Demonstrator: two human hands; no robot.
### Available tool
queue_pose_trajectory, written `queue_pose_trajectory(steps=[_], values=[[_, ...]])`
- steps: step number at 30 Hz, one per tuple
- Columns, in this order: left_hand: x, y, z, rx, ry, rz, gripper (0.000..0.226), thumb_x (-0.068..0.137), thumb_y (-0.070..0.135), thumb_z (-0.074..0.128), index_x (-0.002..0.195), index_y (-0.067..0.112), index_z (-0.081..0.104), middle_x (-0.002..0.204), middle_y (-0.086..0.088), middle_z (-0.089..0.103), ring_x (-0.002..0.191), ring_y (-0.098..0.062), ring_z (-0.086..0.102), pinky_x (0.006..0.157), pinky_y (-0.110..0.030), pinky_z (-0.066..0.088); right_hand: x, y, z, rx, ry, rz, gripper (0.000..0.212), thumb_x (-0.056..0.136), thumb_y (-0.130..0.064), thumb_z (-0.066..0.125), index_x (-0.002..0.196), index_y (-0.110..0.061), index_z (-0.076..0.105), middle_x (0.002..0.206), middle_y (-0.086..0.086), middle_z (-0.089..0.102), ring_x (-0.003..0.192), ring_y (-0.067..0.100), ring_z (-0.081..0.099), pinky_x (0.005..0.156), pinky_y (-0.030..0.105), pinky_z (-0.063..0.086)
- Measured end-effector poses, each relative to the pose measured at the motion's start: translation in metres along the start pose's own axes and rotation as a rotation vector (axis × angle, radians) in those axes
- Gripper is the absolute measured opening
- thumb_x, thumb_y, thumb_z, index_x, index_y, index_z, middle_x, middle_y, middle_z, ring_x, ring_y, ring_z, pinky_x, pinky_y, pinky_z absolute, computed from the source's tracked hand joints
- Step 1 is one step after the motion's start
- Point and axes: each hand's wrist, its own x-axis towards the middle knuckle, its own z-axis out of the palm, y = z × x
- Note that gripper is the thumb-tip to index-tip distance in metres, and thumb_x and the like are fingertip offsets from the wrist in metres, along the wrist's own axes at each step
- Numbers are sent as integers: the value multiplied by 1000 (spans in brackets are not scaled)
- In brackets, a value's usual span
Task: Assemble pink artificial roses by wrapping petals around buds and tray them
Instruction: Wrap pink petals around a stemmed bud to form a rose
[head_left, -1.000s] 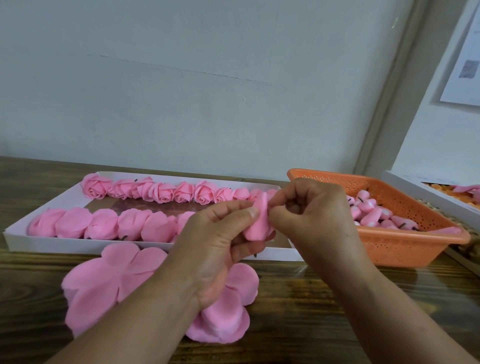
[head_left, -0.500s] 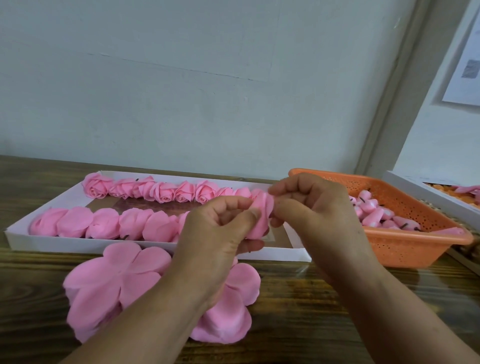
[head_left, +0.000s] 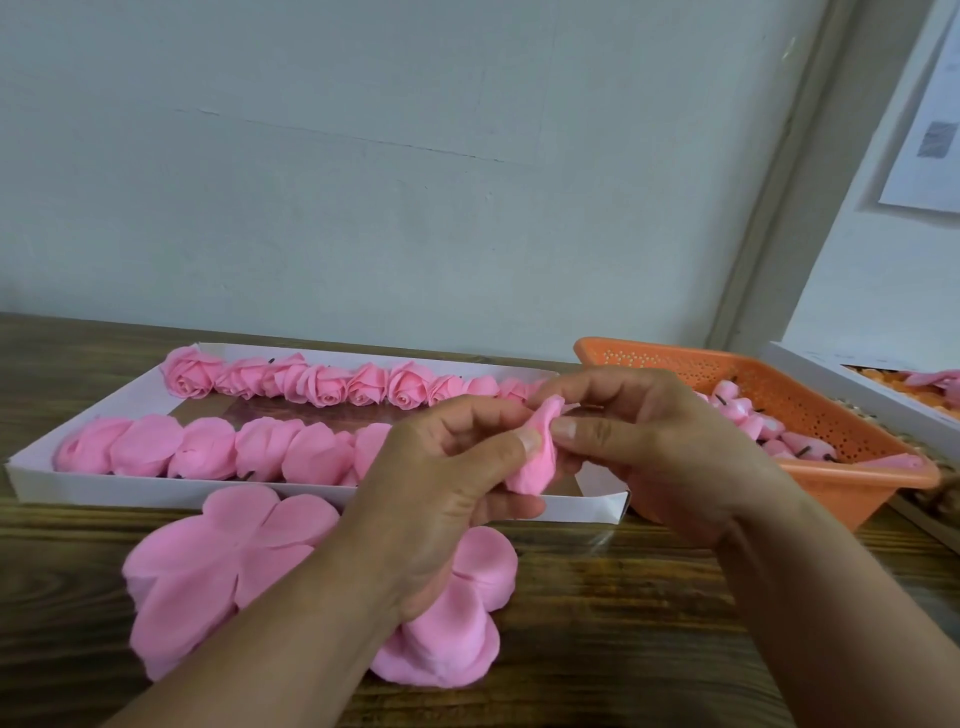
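Rose (head_left: 535, 452) raised slightly; pinched between left hand (head_left: 441, 483) and right hand (head_left: 654, 447) grips.

Since a second ago both hands shifted a bit: the right hand (head_left: 660, 447) opened up some, index finger now stretched flat against the pink petal (head_left: 535, 452), and the left hand (head_left: 447, 478) thumb slid up onto it.

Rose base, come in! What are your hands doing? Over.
Both hands, left hand and right hand, pinching one pink bud above the white tray. Petal sheets waiting underneath. Nothing blocking.
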Motion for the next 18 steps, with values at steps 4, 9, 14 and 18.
queue_pose_trajectory(steps=[4, 9, 14, 18], values=[[0, 1, 1, -56, -57, -60, 21, 58, 22, 69, 77, 18, 77, 85, -11, 74, 71, -17, 70, 51, -21, 53, -1, 1, -4, 26, 19, -70, 15, 65, 2, 73, 77, 4, 65, 66, 12, 64, 57, 19, 56, 55, 26, 49], [-1, 4, -8, -153, -185, -224, 41, 74, 17, 76, 111, 6, 62, 99, -19, 72, 79, -26, 71, 48, -21, 53, -1, 0, -5, -7, 15, -126, 14, 64, 3, 73, 74, 7, 64, 60, 14, 61, 51, 16, 54, 52, 24, 47], [1, 4, -16, -216, -373, -334, 41, 64, 24, 85, 96, 2, 73, 93, -15, 73, 79, -22, 72, 51, -19, 56, -4, -3, -4, -64, -27, -121, 5, 67, -3, 67, 71, 0, 68, 66, 30, 59, 52, 16, 54, 48, 24, 41], [-8, 5, -13, -290, -532, -392, 62, 49, 37, 91, 93, -2, 72, 84, -18, 72, 69, -22, 71, 53, -23, 57, -7, -5, 5, 79, -118, -165, 5, 66, -7, 71, 70, -9, 71, 72, 37, 55, 49, 28, 48, 46, 24, 43]])
